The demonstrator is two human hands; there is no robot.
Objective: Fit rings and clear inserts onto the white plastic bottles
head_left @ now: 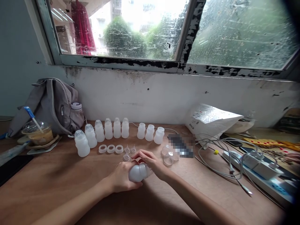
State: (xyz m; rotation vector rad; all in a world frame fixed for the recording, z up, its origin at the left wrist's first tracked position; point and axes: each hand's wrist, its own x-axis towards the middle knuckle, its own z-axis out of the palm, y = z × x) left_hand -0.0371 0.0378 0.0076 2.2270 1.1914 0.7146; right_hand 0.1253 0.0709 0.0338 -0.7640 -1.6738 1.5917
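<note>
Bottle [135,174]: we have it between our two hands, seemingly lifted off the surface [70,175], well apart from the rear edge along the wall.
Long axis: it lies on its side, running mostly left to right; the rounded base points toward the left edge of the surface, the neck and a clear-looking end toward the right edge.
Left hand [122,176]: we clamp the milky body with it, thumb below and fingers round the far side, so this grip carries the base end.
Right hand [152,161]: we have it over the neck end, fingers reaching leftward above the bottle; its thumb is hidden, and we cannot tell whether this grip is closed on anything.
Neck and hands: the relation that counts, we judge, is that the neck faces our right hand, the nearer one to it, while the left supports the body from the other end.
Rear edge: we see six capped bottles [108,129] toward the left corner and three uncapped bottles [149,133] farther right.
Before the rows: white rings [111,151] and small clear teats [126,157] lie beyond our hands; loose clear caps [168,160] lie just beyond the right wrist.
</note>
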